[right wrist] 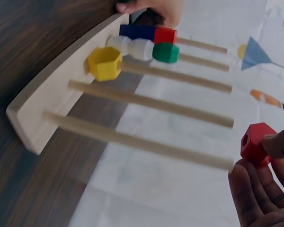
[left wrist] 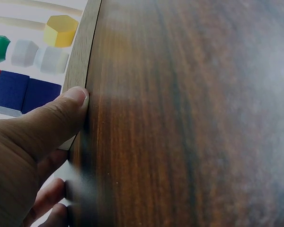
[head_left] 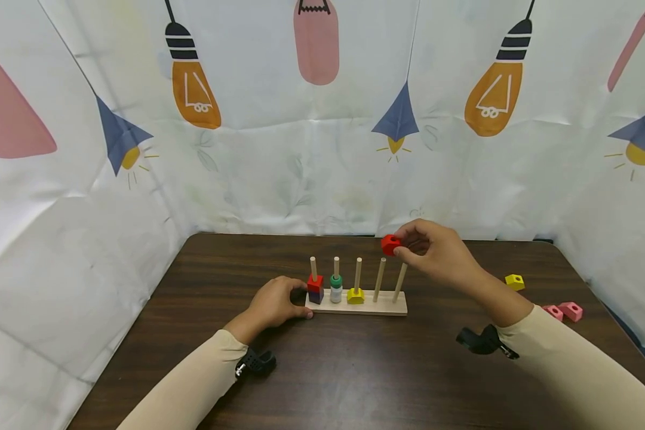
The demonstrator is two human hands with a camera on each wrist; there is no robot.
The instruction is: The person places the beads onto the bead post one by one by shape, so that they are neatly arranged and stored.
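Note:
A pale wooden peg board [head_left: 380,307] with several upright pegs stands on the table. My left hand [head_left: 276,301] grips its left end, the thumb [left wrist: 61,111] along the front edge and the fingers partly hidden. The leftmost peg carries a red bead [head_left: 315,283] over dark blue ones [left wrist: 10,89]. Beside it are a green bead [right wrist: 165,53] over white ones [right wrist: 141,49]. A yellow hexagonal bead [head_left: 355,296] sits low on the middle peg. Above the two bare pegs at the right, my right hand [head_left: 435,251] pinches a red hexagonal bead [right wrist: 256,144], its hole visible, apart from the pegs.
On the right of the dark wooden table [head_left: 365,370] lie a yellow bead [head_left: 515,282] and two pink beads [head_left: 571,310], one partly behind the right forearm. A white printed curtain [head_left: 312,167] hangs along the table's back and sides.

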